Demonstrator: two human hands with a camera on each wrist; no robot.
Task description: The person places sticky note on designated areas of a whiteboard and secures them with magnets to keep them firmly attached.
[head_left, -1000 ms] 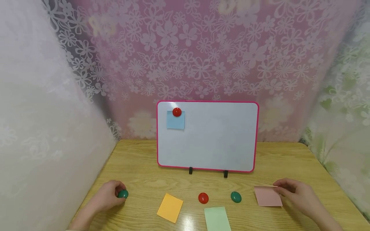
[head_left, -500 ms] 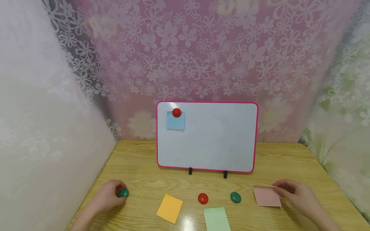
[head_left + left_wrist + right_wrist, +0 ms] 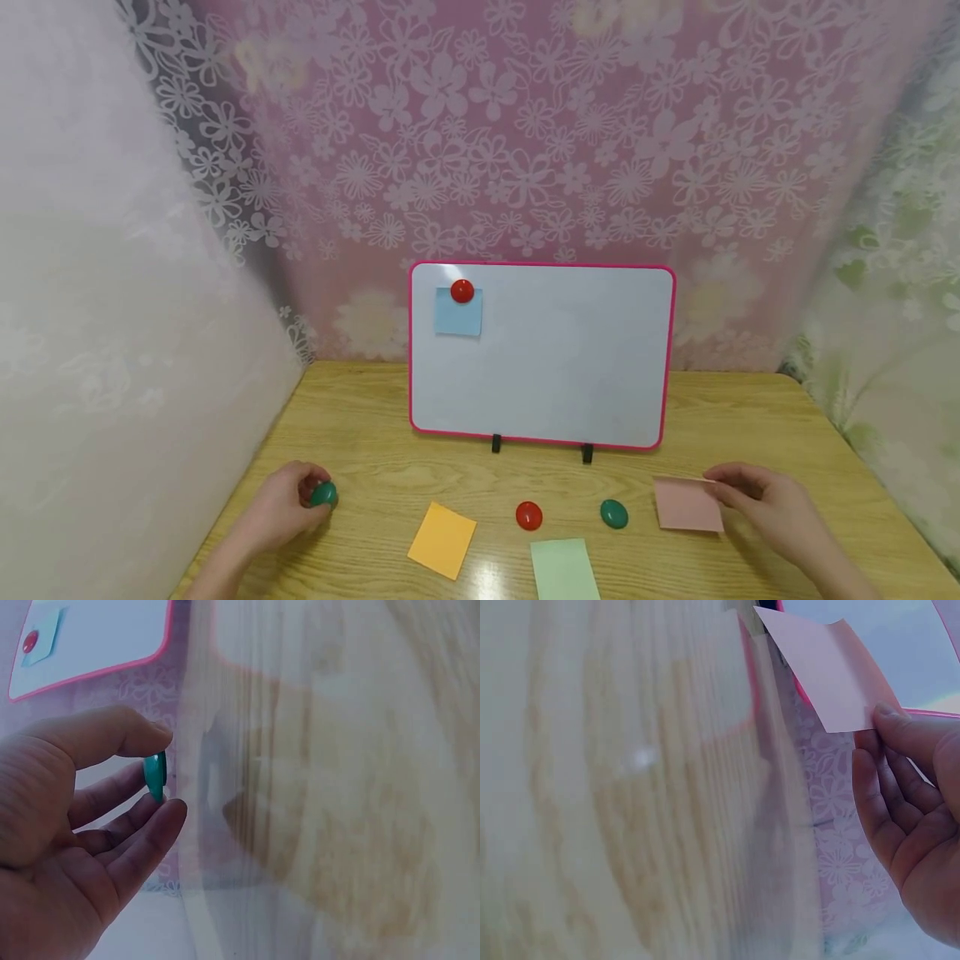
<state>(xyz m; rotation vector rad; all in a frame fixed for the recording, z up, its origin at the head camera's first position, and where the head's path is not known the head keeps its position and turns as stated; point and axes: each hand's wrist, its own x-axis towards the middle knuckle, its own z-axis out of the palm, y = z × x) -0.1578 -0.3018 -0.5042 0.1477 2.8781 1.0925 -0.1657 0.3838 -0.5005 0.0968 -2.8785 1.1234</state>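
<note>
At the left of the head view, my left hand (image 3: 283, 506) pinches a round green magnet (image 3: 324, 494). The left wrist view shows the green magnet (image 3: 155, 774) edge-on between thumb and fingers, off the table. On the other side, my right hand (image 3: 768, 506) pinches a pink sticky note (image 3: 688, 506) by its upper right corner. In the right wrist view the pink note (image 3: 832, 671) hangs clear of the table, with the thumb on its corner. A whiteboard (image 3: 555, 367) with a pink frame stands behind; a red magnet (image 3: 462, 291) sits on a blue note (image 3: 458, 317) at its upper left.
On the wooden table (image 3: 360, 417) lie an orange note (image 3: 442, 541), a red magnet (image 3: 528, 515), a second green magnet (image 3: 614, 513) and a pale green note (image 3: 564, 569). Two black feet (image 3: 587, 453) support the board. Floral curtains hang behind and at the sides.
My left hand has risen slightly and shifted a little to the right with the green magnet. The pink note in my right hand has moved slightly left and up.
</note>
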